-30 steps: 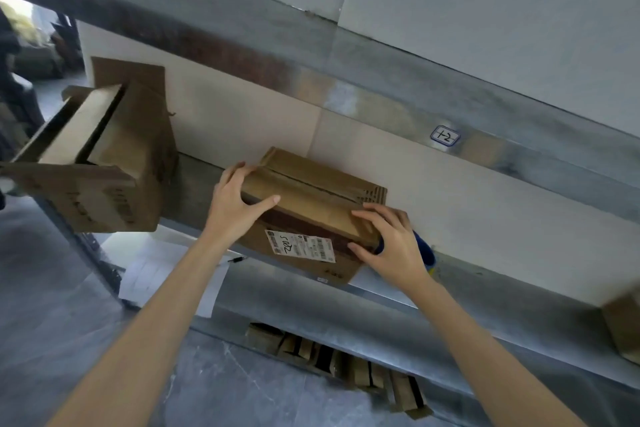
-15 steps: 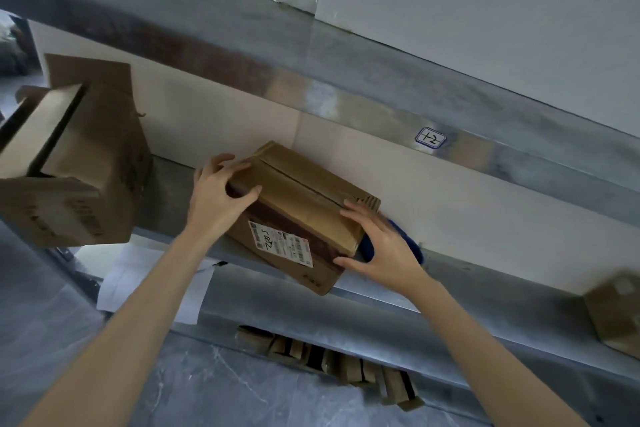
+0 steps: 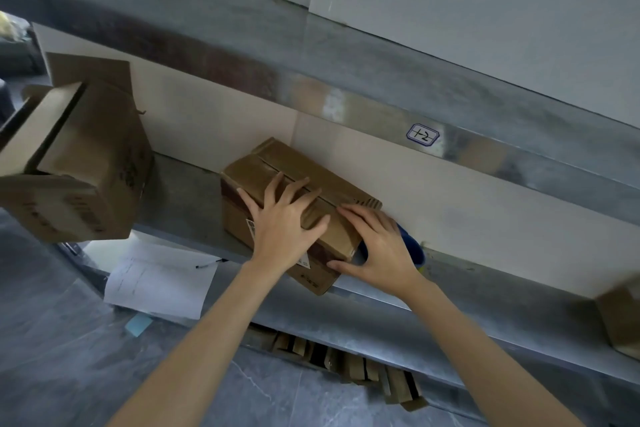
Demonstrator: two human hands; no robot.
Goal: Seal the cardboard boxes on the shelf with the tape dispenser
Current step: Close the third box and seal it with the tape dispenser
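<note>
Cardboard box (image 3: 277, 166), small and brown, sits just left of the frame's centre on a grey metal shelf (image 3: 183, 204). It is turned at an angle, and its near corner seems to hang slightly past the shelf's front edge. Its two top flaps are folded down and meet along a seam with no tape on it.

The left hand (image 3: 284, 229) lies flat on the lid, fingers straight and spread apart across the seam, thumb out to the right. The right hand (image 3: 381, 250) covers the box's right end, fingers straight and close together on top, thumb splayed against the front face. Neither hand holds anything. Just behind the right hand a blue object (image 3: 414, 246) peeks out, probably the tape dispenser, though most of it is hidden.

At the left of the frame stands an open box (image 3: 79, 163) with its flaps up. At the right edge is part of another box (image 3: 620, 315). A sheet of paper (image 3: 159, 281) and a pen (image 3: 207, 263) lie lower left.

Risks, as I judge them: one hand must let go to fetch the dispenser, and the flaps may then spring up. Pressing on the overhanging corner could tip or slide the box off the shelf. Reaching blind, the right hand could knock the dispenser away.

Half a second ago the left hand gripped the box's left end; now it has climbed onto the lid and hides most of the shipping label. The right hand has stayed at the right end.
</note>
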